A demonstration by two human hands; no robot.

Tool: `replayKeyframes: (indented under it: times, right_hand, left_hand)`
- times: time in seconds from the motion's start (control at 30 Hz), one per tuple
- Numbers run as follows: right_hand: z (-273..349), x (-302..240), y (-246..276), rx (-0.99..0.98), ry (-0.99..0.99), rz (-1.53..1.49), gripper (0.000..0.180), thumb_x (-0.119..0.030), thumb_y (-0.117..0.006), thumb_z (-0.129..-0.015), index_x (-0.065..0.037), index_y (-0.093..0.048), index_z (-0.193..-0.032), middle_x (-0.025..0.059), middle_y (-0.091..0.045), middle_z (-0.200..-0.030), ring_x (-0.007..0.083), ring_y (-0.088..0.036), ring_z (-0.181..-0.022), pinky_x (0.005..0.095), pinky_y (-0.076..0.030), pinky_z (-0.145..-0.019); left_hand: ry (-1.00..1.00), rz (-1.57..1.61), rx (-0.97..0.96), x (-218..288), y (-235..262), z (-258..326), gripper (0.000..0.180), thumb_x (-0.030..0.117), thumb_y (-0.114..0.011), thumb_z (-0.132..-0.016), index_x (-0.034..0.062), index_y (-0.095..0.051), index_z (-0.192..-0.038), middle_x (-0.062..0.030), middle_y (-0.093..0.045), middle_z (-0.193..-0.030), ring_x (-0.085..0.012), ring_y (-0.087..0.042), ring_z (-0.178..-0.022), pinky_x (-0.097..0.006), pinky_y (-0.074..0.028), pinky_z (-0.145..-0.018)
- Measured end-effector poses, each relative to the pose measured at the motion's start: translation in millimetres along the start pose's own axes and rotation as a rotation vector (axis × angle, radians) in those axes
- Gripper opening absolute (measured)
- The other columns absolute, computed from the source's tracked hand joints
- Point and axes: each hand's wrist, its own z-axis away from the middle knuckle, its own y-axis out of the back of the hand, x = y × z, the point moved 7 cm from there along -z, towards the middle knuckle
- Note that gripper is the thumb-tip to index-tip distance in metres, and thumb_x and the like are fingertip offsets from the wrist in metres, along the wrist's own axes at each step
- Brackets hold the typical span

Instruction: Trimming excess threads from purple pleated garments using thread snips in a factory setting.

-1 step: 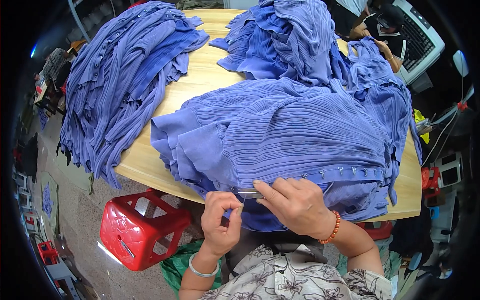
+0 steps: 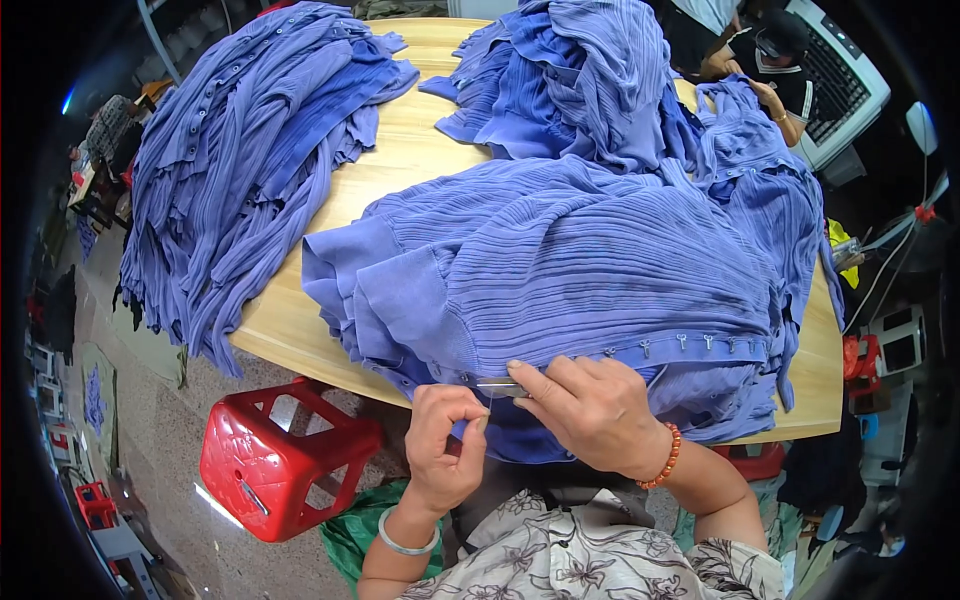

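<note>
A blue-purple ribbed knit cardigan (image 2: 600,250) lies across the near part of the table, its button band (image 2: 690,347) running along the front with several metal clips or pins on it. My right hand (image 2: 590,410) is closed on small metal thread snips (image 2: 512,389), their blade pointing left over the band. Beside the blade, my left hand (image 2: 447,440) pinches thumb and forefinger together. A thin thread seems to run from those fingertips up towards the snips. Below both hands the cardigan's darker blue inner side hangs at the table edge.
More blue-purple garments are heaped at the left (image 2: 260,150) and far middle (image 2: 590,80) of the wooden table (image 2: 390,165). Across the far right corner, another person's hand (image 2: 768,97) touches a garment (image 2: 755,150). A red plastic stool (image 2: 250,460) stands left of me.
My left hand has shifted very slightly to the right. My right hand, the snips and the cardigan look the same.
</note>
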Motion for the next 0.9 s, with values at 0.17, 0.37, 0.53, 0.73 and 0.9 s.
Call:
replayKeyframes:
  times: [0.17, 0.37, 0.53, 0.73, 0.9]
  right_hand:
    - [4, 1, -3, 0.023, -0.057, 0.041, 0.036, -0.021, -0.078, -0.081, -0.011, -0.07, -0.115, -0.0006, -0.054, -0.073, 0.0166, -0.056, -0.059, 0.0323, -0.042, -0.052]
    - [11, 30, 12, 0.116, -0.225, -0.002, 0.044, -0.019, -0.08, -0.08, -0.01, -0.067, -0.121, 0.0054, -0.056, -0.075, 0.023, -0.057, -0.057, 0.0353, -0.046, -0.053]
    - [20, 55, 12, 0.115, -0.347, -0.087, 0.039, -0.022, -0.078, -0.084, -0.008, -0.067, -0.119, 0.0057, -0.058, -0.078, 0.0237, -0.061, -0.06, 0.0349, -0.048, -0.053]
    - [18, 58, 11, 0.119, -0.357, -0.101, 0.038, -0.02, -0.078, -0.084, -0.007, -0.066, -0.118, 0.0056, -0.059, -0.078, 0.0227, -0.062, -0.06, 0.033, -0.048, -0.053]
    - [16, 55, 11, 0.107, -0.338, -0.104, 0.038, -0.02, -0.078, -0.084, -0.006, -0.066, -0.117, 0.0061, -0.061, -0.08, 0.0221, -0.063, -0.06, 0.0329, -0.049, -0.053]
  left_hand:
    - [-0.021, -0.002, -0.054, 7, -5, 4, 0.02, -0.008, -0.066, -0.075, 0.0041, -0.062, -0.091, -0.0104, -0.063, -0.09, -0.0286, -0.058, -0.083, -0.037, -0.046, -0.076]
    - [0.092, -0.265, -0.491, -12, -9, 31, 0.019, 0.014, -0.079, -0.079, 0.0052, -0.062, -0.078, -0.0086, -0.058, -0.075, -0.0294, -0.054, -0.073, -0.039, -0.041, -0.066]
    - [0.416, -0.178, -0.109, -34, 30, 35, 0.019, 0.015, -0.076, -0.087, 0.0013, -0.066, -0.079, -0.0086, -0.066, -0.076, -0.0182, -0.06, -0.066, -0.033, -0.048, -0.062]
    - [0.876, 1.147, 0.144, -75, 7, 46, 0.047, 0.014, -0.058, -0.101, -0.0013, -0.04, -0.142, -0.0198, -0.064, -0.123, -0.0292, -0.071, -0.096, -0.034, -0.06, -0.077]
    - [0.881, 1.509, 0.25, -79, -5, 40, 0.049, 0.016, -0.058, -0.101, 0.0018, -0.037, -0.144, -0.0158, -0.061, -0.126, -0.0271, -0.07, -0.1, -0.033, -0.06, -0.078]
